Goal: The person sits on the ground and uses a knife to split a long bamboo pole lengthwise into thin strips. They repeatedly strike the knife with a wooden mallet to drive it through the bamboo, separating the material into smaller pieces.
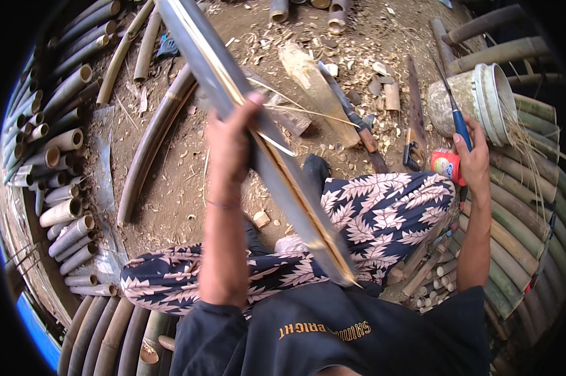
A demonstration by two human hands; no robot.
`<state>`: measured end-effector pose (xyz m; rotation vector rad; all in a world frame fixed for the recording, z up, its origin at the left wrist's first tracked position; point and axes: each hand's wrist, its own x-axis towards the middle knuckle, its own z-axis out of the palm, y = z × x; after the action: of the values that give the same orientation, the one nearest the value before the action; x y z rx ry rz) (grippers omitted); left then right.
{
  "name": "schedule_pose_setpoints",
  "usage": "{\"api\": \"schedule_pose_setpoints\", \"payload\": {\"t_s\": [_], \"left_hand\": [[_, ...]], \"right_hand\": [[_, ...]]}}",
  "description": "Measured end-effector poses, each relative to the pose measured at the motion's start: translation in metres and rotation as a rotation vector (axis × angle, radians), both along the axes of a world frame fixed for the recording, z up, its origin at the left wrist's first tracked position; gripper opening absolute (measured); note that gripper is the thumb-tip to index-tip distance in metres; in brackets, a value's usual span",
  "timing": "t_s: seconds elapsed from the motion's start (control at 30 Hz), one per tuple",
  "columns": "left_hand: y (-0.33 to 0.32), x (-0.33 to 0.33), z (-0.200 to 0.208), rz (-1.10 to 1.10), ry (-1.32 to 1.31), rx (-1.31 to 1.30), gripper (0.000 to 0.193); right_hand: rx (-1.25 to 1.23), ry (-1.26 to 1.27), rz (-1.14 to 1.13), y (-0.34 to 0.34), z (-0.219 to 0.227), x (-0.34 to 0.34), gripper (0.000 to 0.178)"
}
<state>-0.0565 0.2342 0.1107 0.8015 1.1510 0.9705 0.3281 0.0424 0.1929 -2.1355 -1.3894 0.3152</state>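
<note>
My left hand [228, 141] is wrapped round a long grey bamboo pole [284, 182]. The pole slants from the top of the view down to my lap, and a lengthwise slot with pale cut edges runs along it. Loose pale slivers stick out beside the hand. On the right, my right hand [475, 153] grips the blue handle of a pointed tool [461, 127] with a long, thin dark metal shaft, pointing up and away from me. Whether it is a file or a screwdriver cannot be made out. The tool is apart from the pole. A red container [445, 164] stands beside this hand.
A machete-like knife [352, 113], a wooden board [308, 88] and a handsaw [414, 125] lie on the shaving-strewn ground ahead. A dirty white bucket [461, 100] lies tipped at the right. Bamboo tubes [60, 156] are stacked at left; a curved pole [154, 150] lies nearby.
</note>
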Motion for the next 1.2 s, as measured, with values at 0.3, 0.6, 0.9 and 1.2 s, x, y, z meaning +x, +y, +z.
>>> {"api": "schedule_pose_setpoints", "payload": {"t_s": [0.3,0.6,0.9,1.2], "left_hand": [[0.075,-0.039,0.029,-0.295,0.794,0.645,0.07],[0.005,-0.103,-0.124,-0.696,1.222,0.469,0.087],[-0.01,-0.121,-0.196,-0.804,1.322,0.135,0.095],[-0.029,-0.013,-0.122,-0.465,1.224,0.475,0.101]], "right_hand": [[-0.325,0.383,-0.135,-0.14,-0.297,0.049,0.033],[-0.037,-0.152,-0.046,-0.065,-0.258,-0.059,0.046],[-0.436,-0.105,0.138,0.026,-0.281,-0.016,0.073],[0.031,0.549,0.054,0.027,-0.172,-0.058,0.043]]}}
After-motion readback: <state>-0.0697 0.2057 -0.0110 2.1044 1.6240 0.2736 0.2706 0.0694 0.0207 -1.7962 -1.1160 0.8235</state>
